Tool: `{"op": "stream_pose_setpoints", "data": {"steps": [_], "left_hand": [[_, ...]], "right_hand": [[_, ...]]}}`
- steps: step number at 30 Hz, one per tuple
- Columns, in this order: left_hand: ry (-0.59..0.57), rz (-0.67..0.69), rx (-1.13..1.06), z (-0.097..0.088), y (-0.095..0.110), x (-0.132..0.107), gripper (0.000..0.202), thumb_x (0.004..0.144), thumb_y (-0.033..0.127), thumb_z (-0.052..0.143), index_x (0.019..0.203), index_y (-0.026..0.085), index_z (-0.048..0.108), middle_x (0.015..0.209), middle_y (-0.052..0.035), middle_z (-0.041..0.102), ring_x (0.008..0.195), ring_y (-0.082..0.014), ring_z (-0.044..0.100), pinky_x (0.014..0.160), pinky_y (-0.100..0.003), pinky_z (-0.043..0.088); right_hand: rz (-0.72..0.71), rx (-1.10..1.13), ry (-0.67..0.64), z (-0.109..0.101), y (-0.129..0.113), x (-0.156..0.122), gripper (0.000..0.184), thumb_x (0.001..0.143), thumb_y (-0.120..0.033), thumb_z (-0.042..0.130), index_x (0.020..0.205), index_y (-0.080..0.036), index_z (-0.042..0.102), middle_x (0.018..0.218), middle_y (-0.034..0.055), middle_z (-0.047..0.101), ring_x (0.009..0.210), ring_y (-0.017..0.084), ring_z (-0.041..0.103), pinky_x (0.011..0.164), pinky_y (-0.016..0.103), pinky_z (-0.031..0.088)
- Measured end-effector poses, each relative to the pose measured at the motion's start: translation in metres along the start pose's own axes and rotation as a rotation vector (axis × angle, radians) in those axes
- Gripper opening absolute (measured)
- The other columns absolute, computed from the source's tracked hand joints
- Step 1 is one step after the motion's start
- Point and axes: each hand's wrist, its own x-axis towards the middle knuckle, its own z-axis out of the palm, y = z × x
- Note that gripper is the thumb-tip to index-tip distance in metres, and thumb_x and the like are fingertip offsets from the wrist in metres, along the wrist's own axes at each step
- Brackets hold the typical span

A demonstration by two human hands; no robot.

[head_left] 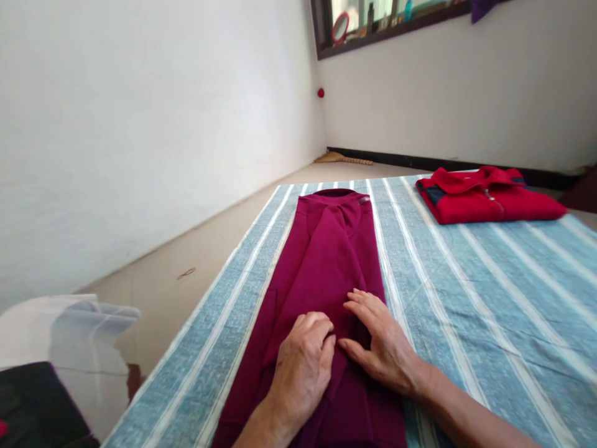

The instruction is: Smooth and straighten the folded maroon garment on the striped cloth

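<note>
A plum-coloured top [321,267] lies lengthwise on the striped bedspread [429,286], folded into a long narrow strip with its neckline at the far end. One sleeve runs down over its middle. My left hand [305,358] rests on the near half of the top, fingers curled together and thumb against them, closed on the cloth; the fingertips are partly hidden. Just to its right, my right hand [380,342] lies on the top near its right edge, fingers stretched out and thumb apart. Small wrinkles show around both hands.
A folded red jacket [489,199] with a zip and dark blue shoulder panels lies at the far right. White cloth or plastic [60,342] and a black item [41,404] are at lower left. A broom [345,158] lies by the wall, below a window ledge [396,30].
</note>
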Motion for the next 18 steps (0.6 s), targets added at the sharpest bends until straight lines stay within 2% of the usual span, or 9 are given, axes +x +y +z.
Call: {"op": "stream_pose_setpoints", "data": {"steps": [5, 12, 18], "left_hand": [[-0.019, 0.002, -0.001, -0.002, 0.001, 0.001, 0.017, 0.083, 0.005, 0.050, 0.089, 0.017, 0.060, 0.093, -0.0053, 0.061, 0.087, -0.0198, 0.055, 0.081, -0.036, 0.048], [-0.216, -0.028, 0.116, -0.016, 0.012, 0.019, 0.016, 0.082, 0.007, 0.052, 0.078, 0.018, 0.063, 0.084, -0.0030, 0.059, 0.084, -0.0187, 0.054, 0.079, -0.032, 0.045], [-0.293, 0.038, 0.206, -0.013, 0.011, 0.026, 0.017, 0.082, 0.009, 0.052, 0.077, 0.019, 0.064, 0.083, -0.0030, 0.059, 0.082, -0.0177, 0.054, 0.076, -0.029, 0.044]], "right_hand": [[0.004, 0.040, -0.014, -0.003, 0.001, 0.001, 0.038, 0.076, -0.028, 0.068, 0.109, -0.020, 0.052, 0.128, 0.0145, 0.054, 0.125, 0.029, 0.044, 0.105, 0.051, 0.036], [0.011, 0.034, -0.030, -0.004, 0.002, 0.000, 0.026, 0.072, -0.026, 0.072, 0.090, -0.020, 0.053, 0.128, 0.0145, 0.053, 0.126, 0.029, 0.043, 0.106, 0.050, 0.033], [0.031, -0.006, -0.052, -0.005, 0.002, 0.001, 0.024, 0.071, -0.029, 0.073, 0.079, -0.022, 0.052, 0.126, 0.0131, 0.056, 0.125, 0.030, 0.045, 0.107, 0.054, 0.029]]}}
